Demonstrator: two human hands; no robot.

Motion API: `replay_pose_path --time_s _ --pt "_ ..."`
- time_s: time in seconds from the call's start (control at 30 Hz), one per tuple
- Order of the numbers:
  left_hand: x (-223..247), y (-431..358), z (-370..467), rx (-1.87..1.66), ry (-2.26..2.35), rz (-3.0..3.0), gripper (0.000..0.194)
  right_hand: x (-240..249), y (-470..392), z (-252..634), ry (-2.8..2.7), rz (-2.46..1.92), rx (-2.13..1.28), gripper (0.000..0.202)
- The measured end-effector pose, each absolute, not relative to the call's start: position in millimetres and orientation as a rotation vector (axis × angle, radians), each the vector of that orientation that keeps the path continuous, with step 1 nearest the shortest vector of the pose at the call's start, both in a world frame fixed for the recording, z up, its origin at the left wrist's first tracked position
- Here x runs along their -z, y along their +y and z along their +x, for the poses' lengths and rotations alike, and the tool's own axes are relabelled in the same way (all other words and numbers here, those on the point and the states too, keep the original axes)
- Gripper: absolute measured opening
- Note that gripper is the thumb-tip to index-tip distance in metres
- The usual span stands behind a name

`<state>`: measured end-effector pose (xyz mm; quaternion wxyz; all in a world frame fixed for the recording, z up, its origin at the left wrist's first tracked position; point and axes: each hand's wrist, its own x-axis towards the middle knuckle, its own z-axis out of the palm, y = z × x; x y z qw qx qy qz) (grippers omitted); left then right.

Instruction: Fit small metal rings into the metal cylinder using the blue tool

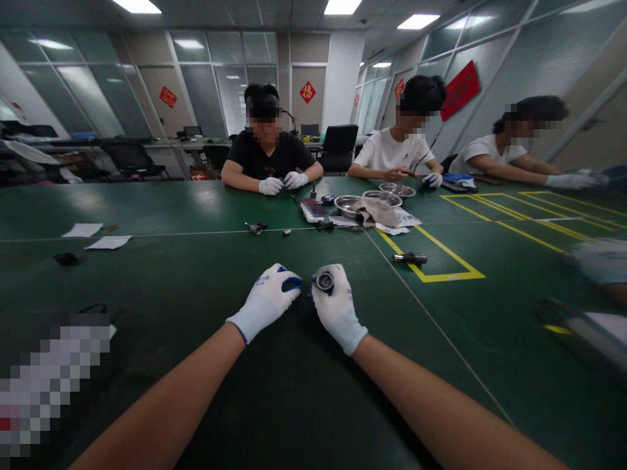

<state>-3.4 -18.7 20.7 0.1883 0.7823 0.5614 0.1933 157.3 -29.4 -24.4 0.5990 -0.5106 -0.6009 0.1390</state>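
My right hand (337,307), in a white glove, is closed around a small round connector (324,281). The connector has a metal rim and a dark face, turned up towards me. Just to the left, my left hand (268,297) wears a white glove with blue on the fingers. Its fingers are curled in and the thumb bends towards them; what they pinch, if anything, is hidden. A narrow gap lies between the two hands, both low over the green table (264,391). A tiny dark bit lies near the right fingertips, too small to name.
Ahead lie a metal connector (255,228) and a small metal piece (287,232). A screwdriver-like tool (410,258) rests by yellow tape (453,277). Metal bowls (347,206), a cloth (379,212) and papers (108,242) are farther off. Three people sit opposite; another gloved hand (602,260) is at right.
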Motion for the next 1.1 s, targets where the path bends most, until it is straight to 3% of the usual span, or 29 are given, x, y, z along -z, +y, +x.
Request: replay_pose_path --time_s 0.3,0.53,0.77,1.1 --pt "-25 -10 -14 -0.695 1.707 2.144 0.019 24 -30 156 -1.397 -1.174 -0.327 0.012" --pt "-28 -5 -25 -0.493 1.612 2.352 0.030 22 -29 159 -1.390 -1.182 -0.355 0.015" --pt "-24 -8 -19 -0.296 1.486 2.595 0.026 18 -30 163 -1.416 -1.126 -0.462 0.023" --pt "-71 -25 -7 -0.825 1.171 2.078 0.020 14 -33 161 -1.479 -1.072 -0.524 0.014"
